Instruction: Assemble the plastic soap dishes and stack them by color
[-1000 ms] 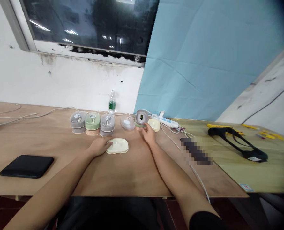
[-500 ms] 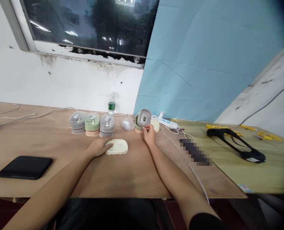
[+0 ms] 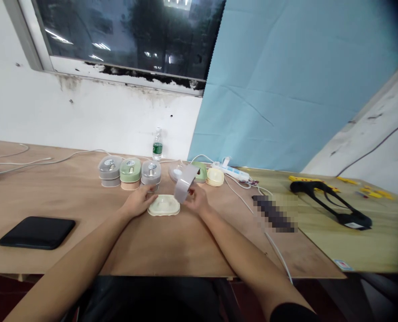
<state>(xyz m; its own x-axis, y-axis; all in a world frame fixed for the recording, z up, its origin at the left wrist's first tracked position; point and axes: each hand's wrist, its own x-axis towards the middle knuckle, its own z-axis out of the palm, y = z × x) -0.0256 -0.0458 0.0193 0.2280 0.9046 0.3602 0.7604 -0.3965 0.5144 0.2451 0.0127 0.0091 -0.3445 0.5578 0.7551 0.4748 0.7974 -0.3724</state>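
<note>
My left hand [image 3: 139,200] rests on the table with its fingers curled against the left end of a cream oval soap-box base [image 3: 163,205]. My right hand [image 3: 195,199] pinches a translucent grey lid [image 3: 184,184] and holds it tilted just above the right end of that base. Behind stand three closed soap boxes in a row: grey [image 3: 109,170], green [image 3: 130,173] and grey [image 3: 150,172]. A green base [image 3: 201,171] without a lid and a cream piece [image 3: 215,176] sit further right.
A water bottle [image 3: 157,144] stands by the wall. A white power strip [image 3: 231,171] with cables lies at the back right. A black pad [image 3: 37,232] lies front left. On the right table [image 3: 370,250] are a black strap device [image 3: 333,205] and yellow parts [image 3: 376,190].
My right hand has lifted the grey lid off the green base and carried it left and nearer, over the cream base. My left hand has stayed at that base.
</note>
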